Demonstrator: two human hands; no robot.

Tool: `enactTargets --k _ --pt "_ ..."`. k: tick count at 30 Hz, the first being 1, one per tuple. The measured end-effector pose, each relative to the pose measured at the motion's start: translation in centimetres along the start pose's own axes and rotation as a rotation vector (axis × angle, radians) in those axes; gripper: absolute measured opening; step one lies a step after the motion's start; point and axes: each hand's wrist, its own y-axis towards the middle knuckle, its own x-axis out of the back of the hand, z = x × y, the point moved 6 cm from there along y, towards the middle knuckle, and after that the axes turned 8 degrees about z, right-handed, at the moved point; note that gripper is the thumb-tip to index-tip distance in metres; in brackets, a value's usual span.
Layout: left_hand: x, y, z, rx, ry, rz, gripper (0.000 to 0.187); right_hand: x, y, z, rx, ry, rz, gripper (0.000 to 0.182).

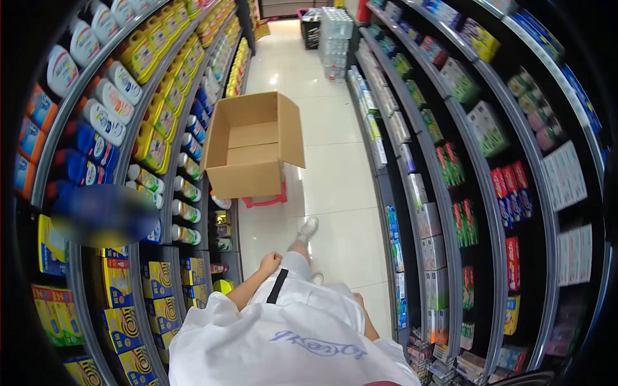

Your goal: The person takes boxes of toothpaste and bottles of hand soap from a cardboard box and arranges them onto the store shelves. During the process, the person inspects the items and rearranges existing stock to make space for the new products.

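Observation:
My left hand [270, 262] hangs beside my white shorts with its fingers curled in, and I see nothing in it. My right hand [358, 298] shows only as a small part past the edge of my white shirt [277, 341]; its fingers are hidden. Ahead on the left stands an open, empty cardboard box [248, 180] on a pink stool [265, 198]. It is the loose thing nearest my left hand, and neither hand touches it.
Shelves of bottles [187, 211] and yellow boxes [132, 331] line the left. The right shelves hold toothpaste boxes [512, 186] and other cartons. Packs of bottled water [336, 38] and a black container [311, 31] stand on the tiled floor [335, 174] at the far end.

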Motion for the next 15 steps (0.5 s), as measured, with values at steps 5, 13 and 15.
enactTargets --k 5,13,15 --pt "4.0 3.9 3.8 0.104 -0.062 -0.135 0.019 3.8 9.5 20.3 -0.022 -0.074 0.157 0.031" --pt "19.1 18.3 2.9 -0.093 -0.31 -0.388 0.015 5.6 14.6 34.8 -0.2 0.133 0.107 0.031" --pt "24.0 21.1 1.3 -0.177 -0.323 -0.452 0.016 4.3 15.4 37.1 -0.239 0.118 0.077 0.03"
